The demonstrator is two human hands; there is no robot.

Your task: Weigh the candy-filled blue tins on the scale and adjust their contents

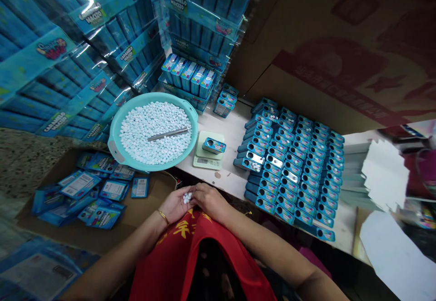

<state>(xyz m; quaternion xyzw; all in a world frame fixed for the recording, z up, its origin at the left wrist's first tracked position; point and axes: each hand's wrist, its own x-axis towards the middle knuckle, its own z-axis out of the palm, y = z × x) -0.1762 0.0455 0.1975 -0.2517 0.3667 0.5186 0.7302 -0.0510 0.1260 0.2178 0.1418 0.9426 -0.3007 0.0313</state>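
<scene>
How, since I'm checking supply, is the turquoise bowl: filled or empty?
Filled: the bowl has white pieces hiding its bottom; depth, cannot tell.

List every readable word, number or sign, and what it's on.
"CARAMELO MACIZO": stacked blue cartons.
Cartons' red logo: too stylised and blurred.
Cardboard box: a star; characters too blurred.
Red apron: yellow characters, too broken by folds to read surely.
Scale: display too small.
Tins and packets: print too small.
</scene>
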